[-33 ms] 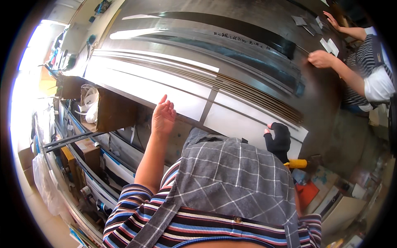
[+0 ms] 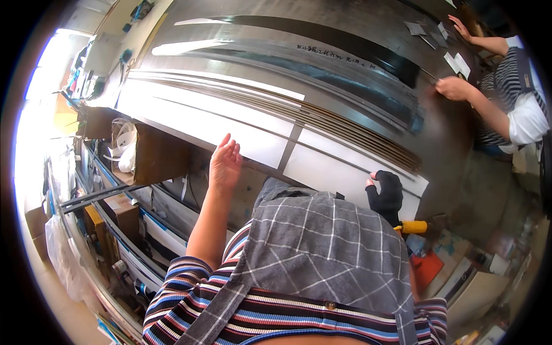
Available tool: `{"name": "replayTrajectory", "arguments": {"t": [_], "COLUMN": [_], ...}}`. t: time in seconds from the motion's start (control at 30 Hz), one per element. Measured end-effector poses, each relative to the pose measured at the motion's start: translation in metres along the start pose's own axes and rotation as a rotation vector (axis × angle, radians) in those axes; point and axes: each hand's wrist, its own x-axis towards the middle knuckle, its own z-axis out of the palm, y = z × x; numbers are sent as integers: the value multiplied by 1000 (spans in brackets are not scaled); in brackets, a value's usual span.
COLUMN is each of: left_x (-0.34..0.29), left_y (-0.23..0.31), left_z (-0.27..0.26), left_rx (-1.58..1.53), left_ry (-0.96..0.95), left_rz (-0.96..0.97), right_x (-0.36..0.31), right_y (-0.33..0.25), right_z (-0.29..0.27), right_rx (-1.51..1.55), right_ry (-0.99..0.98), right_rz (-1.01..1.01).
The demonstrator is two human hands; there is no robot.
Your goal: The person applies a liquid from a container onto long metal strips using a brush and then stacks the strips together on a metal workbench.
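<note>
My bare left hand (image 2: 225,163) is raised at the table's near edge, palm up, its fingers loosely bent and apart, holding nothing. My right hand (image 2: 387,192) wears a black fingerless glove. Its fingers are curled at a thin dark rod (image 2: 247,122) that lies slantwise across white sheets (image 2: 322,168); the palm hides part of the grip. Beyond that rod runs a bundle of several long brownish rods (image 2: 345,127), side by side on the sheets.
Farther back lie long dark metal strips (image 2: 322,35). At the right, a co-worker's hand (image 2: 454,88) holds a thin rod. An open cardboard box (image 2: 161,154) and racks of long profiles (image 2: 138,241) stand at my left. A yellow handle (image 2: 414,227) sits beside my right wrist.
The co-worker's near hand has moved a little to the right with its thin rod. My own hands have barely shifted.
</note>
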Motion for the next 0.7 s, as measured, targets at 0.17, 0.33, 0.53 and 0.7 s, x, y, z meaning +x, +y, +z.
{"name": "replayTrajectory", "arguments": {"t": [0.17, 0.33, 0.53, 0.7], "left_x": [-4, -8, -19, -6], "left_y": [9, -3, 3, -11], "left_z": [-29, -59, -196, -150], "left_rx": [313, 694, 1441, 1125], "left_ry": [203, 204, 147, 133], "left_rz": [-19, -11, 394, 363], "right_x": [-10, -31, 7, 55], "right_y": [2, 16, -14, 40], "right_z": [12, 30, 33, 4], "right_rx": [-16, -51, -142, 237], "right_ry": [38, 48, 222, 272], "right_rz": [70, 146, 91, 555]}}
